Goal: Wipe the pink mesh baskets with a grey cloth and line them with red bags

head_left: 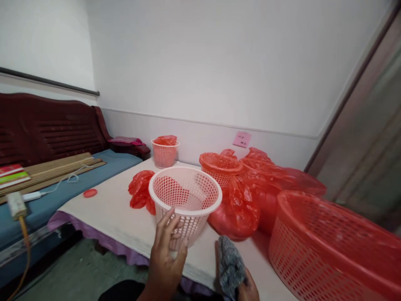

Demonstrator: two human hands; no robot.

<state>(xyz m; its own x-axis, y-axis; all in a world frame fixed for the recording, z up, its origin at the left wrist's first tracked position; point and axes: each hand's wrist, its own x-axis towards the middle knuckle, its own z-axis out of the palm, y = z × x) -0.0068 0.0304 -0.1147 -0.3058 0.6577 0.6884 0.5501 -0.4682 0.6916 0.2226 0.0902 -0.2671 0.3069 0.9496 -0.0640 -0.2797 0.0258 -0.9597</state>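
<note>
A white plastic mesh basket (185, 211) stands upright on the table in front of me, with red showing through the holes in its far wall. My left hand (167, 248) is at its near side, fingers spread and apparently resting against the wall, not wrapped round it. To the right, near the table's front edge, a grey fuzzy cloth (230, 263) is bunched in my right hand (249, 287), which is closed on its lower end. Part of that hand is hidden by the cloth and the frame edge.
Red plastic bags (238, 211) and a large red basket (313, 251) crowd the right side. Behind stand a small basket (164, 154) and a bag-covered basket (221, 167). A crumpled red bag (140, 190) and red disc (90, 192) lie left on the white tabletop (115, 209).
</note>
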